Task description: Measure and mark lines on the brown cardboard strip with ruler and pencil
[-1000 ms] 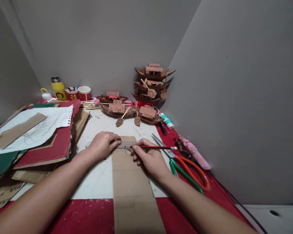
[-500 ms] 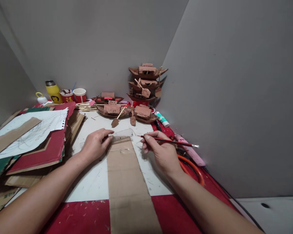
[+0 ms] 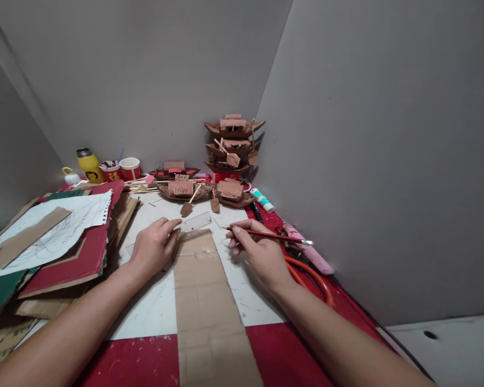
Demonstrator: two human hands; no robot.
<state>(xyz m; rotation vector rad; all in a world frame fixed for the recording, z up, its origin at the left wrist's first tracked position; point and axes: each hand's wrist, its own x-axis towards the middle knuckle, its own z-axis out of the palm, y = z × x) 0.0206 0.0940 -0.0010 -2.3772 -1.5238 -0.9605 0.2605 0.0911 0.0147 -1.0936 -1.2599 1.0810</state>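
Note:
A clear plastic ruler (image 3: 197, 221) is pinched in my left hand (image 3: 155, 244), tilted beside the far end of a long cardboard strip (image 3: 210, 306). Part of the ruler is hidden behind that hand. Clear tape crosses the strip near its far end. My right hand (image 3: 258, 252) grips a red and black pencil (image 3: 274, 234) to the right of the strip. The pencil's tip points left, toward the ruler, and its metal-capped end points right. Its tip appears apart from the cardboard.
Brown model boats (image 3: 181, 191) stand at the back, several stacked against the wall. On the left lies a pile of cardboard and paper (image 3: 64, 231). Behind it are a yellow bottle (image 3: 89, 166) and paper cups (image 3: 129, 169). An orange hose (image 3: 318, 287) and a glue tube (image 3: 262, 200) lie right.
The camera view has shifted slightly. The ruler has moved off the strip's far end toward the back. Both hands keep their holds on the ruler and the pencil.

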